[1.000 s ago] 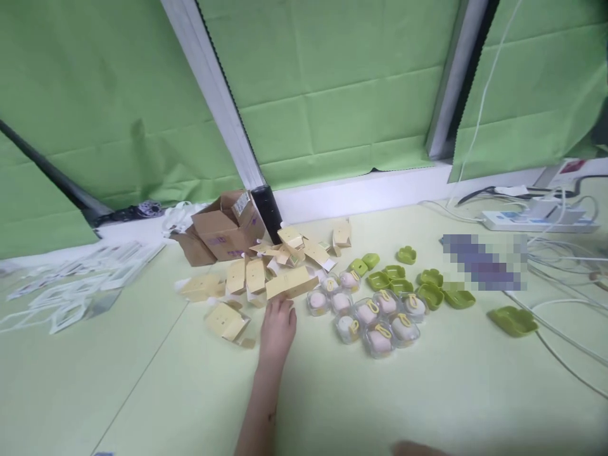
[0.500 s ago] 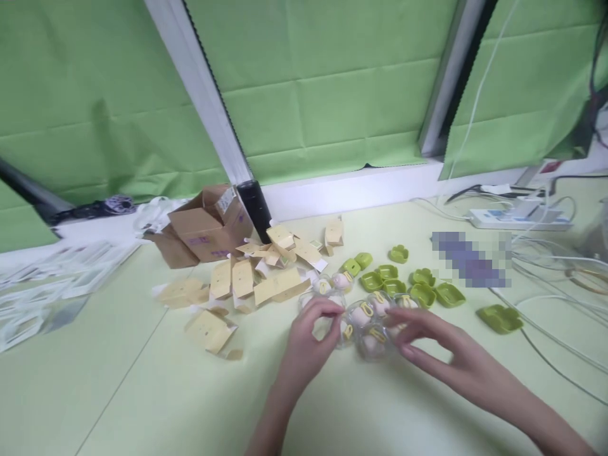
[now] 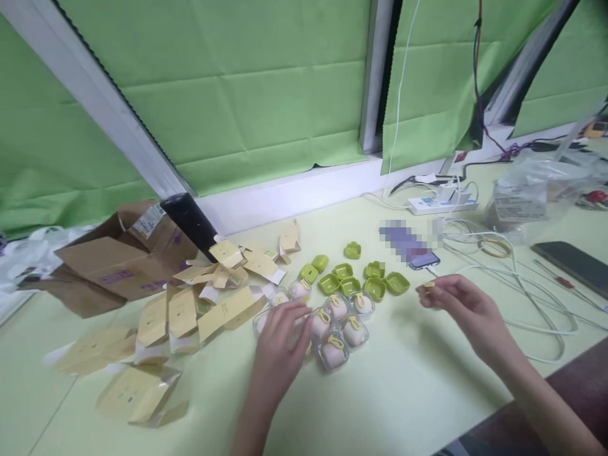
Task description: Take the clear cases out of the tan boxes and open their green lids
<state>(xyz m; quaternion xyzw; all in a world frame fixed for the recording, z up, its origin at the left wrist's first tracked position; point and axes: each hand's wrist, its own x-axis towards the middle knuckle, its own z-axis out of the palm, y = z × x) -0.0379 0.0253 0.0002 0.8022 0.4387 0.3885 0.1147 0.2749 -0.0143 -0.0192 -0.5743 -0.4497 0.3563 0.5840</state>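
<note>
Clear cases point(image 3: 333, 352) with pale pink contents and yellow loops stand grouped on the table. Over the group's left side is my left hand point(image 3: 281, 339), its fingers bent and its thumb a little apart, partly covering a case. Out to the right and above the table, my right hand point(image 3: 468, 310) is closed in a pinch. Between its fingertips is a small brownish-yellow piece point(image 3: 424, 294), too blurred to name. Several green flower-shaped cups point(image 3: 375, 289) lie behind the cases, with two green closed pieces point(image 3: 310, 273) beside them.
Opened yellow cartons point(image 3: 227, 315) are heaped to the left, by a brown cardboard box point(image 3: 121, 272) and a black cylinder point(image 3: 189, 225). A partly blurred phone point(image 3: 424, 258), white cables point(image 3: 546, 304), a power strip point(image 3: 439, 204) and a plastic bag point(image 3: 527, 190) lie right.
The view has swung to the right. My right hand has moved from the cases out to the right and now pinches a small piece. My left hand stays by the cases.
</note>
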